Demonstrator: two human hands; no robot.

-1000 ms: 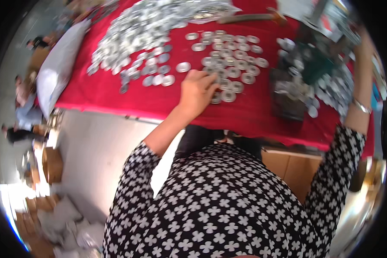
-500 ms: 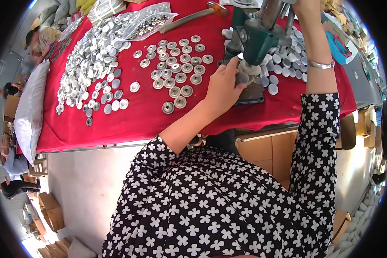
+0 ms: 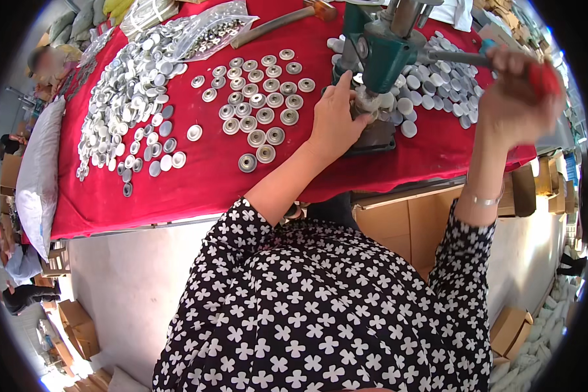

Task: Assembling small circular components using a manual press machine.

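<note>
A dark green hand press (image 3: 387,64) stands at the table's right, its head lowered over a pale, partly see-through die (image 3: 367,100). My left hand (image 3: 336,121) rests at the left side of that die, thumb and forefinger apart around it. Any small piece between them is hidden. My right hand (image 3: 519,108), smeared by motion, is closed on the red-ended lever (image 3: 460,57) out to the right. Ridged metal round caps (image 3: 264,115) lie in loose rows left of my left hand. Smooth pale round caps (image 3: 431,91) are heaped beside and behind the press.
A big pile of grey and white caps (image 3: 127,98) covers the left of the red cloth (image 3: 196,186). Behind lie a clear bag of small metal parts (image 3: 212,29) and a wooden-handled hammer (image 3: 274,26). A white sack (image 3: 39,176) leans at the left edge; cardboard boxes (image 3: 398,225) sit beneath.
My right hand has swung the lever down and toward me from high up. The press head has come down. My left hand stays by the die. The view has shifted slightly.
</note>
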